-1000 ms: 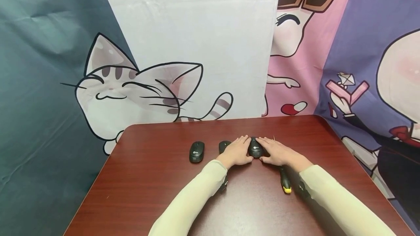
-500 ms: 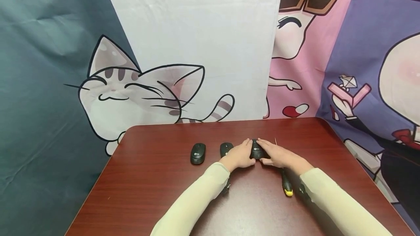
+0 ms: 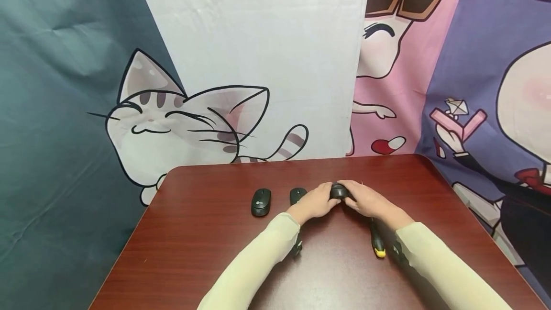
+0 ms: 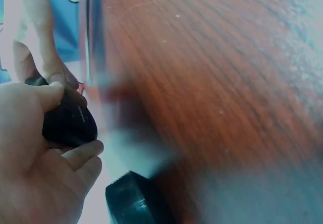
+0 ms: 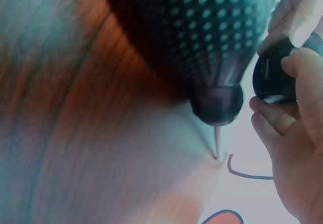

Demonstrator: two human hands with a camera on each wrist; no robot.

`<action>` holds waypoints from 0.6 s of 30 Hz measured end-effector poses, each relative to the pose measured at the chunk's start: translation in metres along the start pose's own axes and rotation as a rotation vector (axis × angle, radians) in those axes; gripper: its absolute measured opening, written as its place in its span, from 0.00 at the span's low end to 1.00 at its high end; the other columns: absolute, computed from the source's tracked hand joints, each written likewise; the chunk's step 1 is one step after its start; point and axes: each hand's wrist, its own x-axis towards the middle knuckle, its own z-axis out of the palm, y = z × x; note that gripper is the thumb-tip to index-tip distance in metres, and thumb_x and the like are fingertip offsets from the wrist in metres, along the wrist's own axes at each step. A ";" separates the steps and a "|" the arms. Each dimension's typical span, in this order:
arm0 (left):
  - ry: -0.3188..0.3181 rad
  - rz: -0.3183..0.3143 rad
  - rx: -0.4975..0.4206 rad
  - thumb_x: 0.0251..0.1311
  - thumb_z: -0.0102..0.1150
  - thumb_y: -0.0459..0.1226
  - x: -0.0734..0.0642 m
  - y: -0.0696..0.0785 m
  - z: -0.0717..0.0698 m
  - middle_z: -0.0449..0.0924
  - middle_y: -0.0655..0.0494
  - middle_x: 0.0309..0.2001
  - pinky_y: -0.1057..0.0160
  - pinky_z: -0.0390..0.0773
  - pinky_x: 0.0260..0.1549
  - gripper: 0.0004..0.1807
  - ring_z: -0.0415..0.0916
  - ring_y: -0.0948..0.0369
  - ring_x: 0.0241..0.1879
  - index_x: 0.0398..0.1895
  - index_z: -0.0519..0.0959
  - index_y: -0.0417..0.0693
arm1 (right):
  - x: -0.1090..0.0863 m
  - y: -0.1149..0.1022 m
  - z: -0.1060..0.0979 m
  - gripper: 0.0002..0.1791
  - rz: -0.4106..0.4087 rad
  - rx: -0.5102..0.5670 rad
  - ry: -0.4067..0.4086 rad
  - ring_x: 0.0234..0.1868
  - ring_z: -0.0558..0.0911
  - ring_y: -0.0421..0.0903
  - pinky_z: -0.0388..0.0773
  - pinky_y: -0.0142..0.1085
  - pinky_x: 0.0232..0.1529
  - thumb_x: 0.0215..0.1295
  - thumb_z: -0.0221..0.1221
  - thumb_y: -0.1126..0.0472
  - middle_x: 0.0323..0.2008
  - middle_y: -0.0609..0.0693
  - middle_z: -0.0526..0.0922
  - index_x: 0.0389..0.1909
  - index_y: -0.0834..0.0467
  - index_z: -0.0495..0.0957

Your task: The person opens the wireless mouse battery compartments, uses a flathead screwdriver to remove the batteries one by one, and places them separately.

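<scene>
apparently, a holding step is in hand: a black mouse (image 3: pixel 339 191), over the tabletop (image 3: pixel 181 243) towards one o'clock, is pinched between the fingers of left hand (image 3: pixel 316 202) and right hand (image 3: pixel 367 200). next, an even grip seems called for, the screwdriver (image 3: pixel 377 240) at five o'clock being avoided.

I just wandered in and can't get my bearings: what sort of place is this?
Likely an indoor staged workspace, perhaps for filming: computer mice and a screwdriver at a wood-grain table, with a cartoon-printed fabric backdrop behind.
</scene>
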 end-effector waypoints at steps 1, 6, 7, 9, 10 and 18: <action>0.006 0.002 -0.011 0.75 0.50 0.53 -0.001 0.000 -0.002 0.76 0.51 0.61 0.63 0.79 0.59 0.28 0.76 0.60 0.59 0.67 0.66 0.45 | 0.000 -0.001 -0.001 0.25 0.007 0.000 0.018 0.56 0.80 0.59 0.78 0.58 0.60 0.65 0.64 0.67 0.54 0.61 0.80 0.62 0.66 0.72; 0.030 0.012 -0.078 0.76 0.47 0.55 -0.008 0.000 -0.010 0.76 0.52 0.59 0.62 0.80 0.58 0.26 0.77 0.62 0.57 0.65 0.69 0.48 | 0.000 -0.007 -0.003 0.21 0.030 -0.008 0.071 0.53 0.82 0.55 0.81 0.55 0.57 0.66 0.64 0.65 0.52 0.57 0.82 0.59 0.61 0.75; 0.034 0.012 -0.089 0.75 0.47 0.56 -0.010 -0.001 -0.011 0.76 0.52 0.59 0.62 0.80 0.57 0.26 0.77 0.62 0.57 0.65 0.69 0.49 | -0.001 -0.009 -0.003 0.20 0.029 -0.012 0.076 0.53 0.82 0.55 0.81 0.54 0.57 0.66 0.64 0.65 0.52 0.57 0.82 0.59 0.60 0.75; 0.047 0.023 -0.114 0.75 0.46 0.56 -0.013 -0.002 -0.013 0.77 0.53 0.58 0.61 0.80 0.57 0.26 0.77 0.62 0.56 0.64 0.69 0.49 | -0.001 -0.012 -0.004 0.20 0.027 -0.007 0.088 0.52 0.83 0.54 0.82 0.54 0.57 0.67 0.64 0.64 0.51 0.56 0.83 0.58 0.60 0.75; 0.055 0.030 -0.129 0.75 0.46 0.56 -0.014 -0.002 -0.014 0.77 0.53 0.58 0.61 0.81 0.56 0.26 0.77 0.62 0.56 0.64 0.70 0.50 | -0.001 -0.013 -0.004 0.19 0.024 -0.001 0.097 0.52 0.83 0.54 0.82 0.54 0.57 0.67 0.64 0.64 0.51 0.56 0.83 0.57 0.59 0.75; 0.115 0.086 -0.226 0.76 0.46 0.54 -0.032 -0.009 -0.025 0.74 0.49 0.62 0.61 0.80 0.58 0.27 0.75 0.61 0.59 0.67 0.69 0.46 | -0.001 -0.038 -0.010 0.16 -0.040 0.036 0.209 0.42 0.82 0.47 0.85 0.49 0.47 0.66 0.65 0.63 0.45 0.51 0.83 0.53 0.58 0.77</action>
